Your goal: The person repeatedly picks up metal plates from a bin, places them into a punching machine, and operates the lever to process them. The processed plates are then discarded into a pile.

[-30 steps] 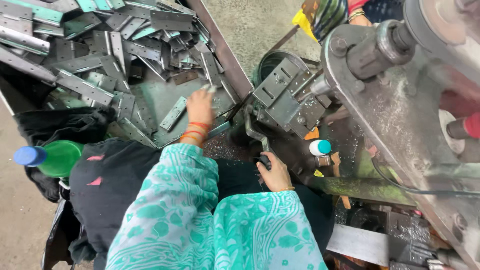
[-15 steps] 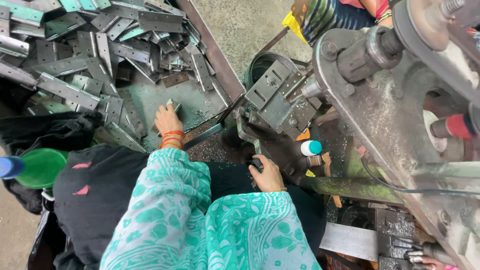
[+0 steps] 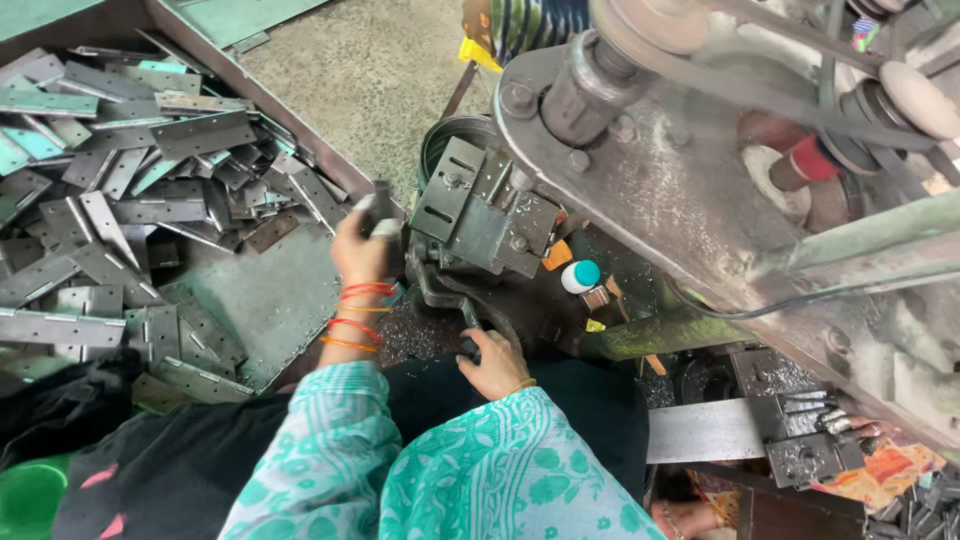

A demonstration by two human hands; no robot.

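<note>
Metal strips (image 3: pixel 150 170) lie heaped in a shallow tray (image 3: pixel 270 300) on the left of the head view, many of them flat grey pieces with small holes, some tinted green. The left hand (image 3: pixel 360 250) is raised at the tray's right edge, fingers wrapped around a small grey metal piece (image 3: pixel 378 212) that stands upright out of the fist, just beside the machine's block. Orange and red bangles (image 3: pixel 358 310) ring that wrist.

The right hand (image 3: pixel 495 362) rests lower, in front of the person's lap, its fingers curled over a dark lever (image 3: pixel 445 295) that curves out from under the press; the grip looks narrow and closed on it. Both sleeves are turquoise with a pale pattern.

The press block (image 3: pixel 478 210), grey with slots and bolts, sits between the two hands and slightly above them. To its right a small white bottle with a teal cap (image 3: pixel 580 275) stands on the dirty bed of the machine. A large grey machine frame (image 3: pixel 700 180) with a shaft and belt fills the upper right.
</note>
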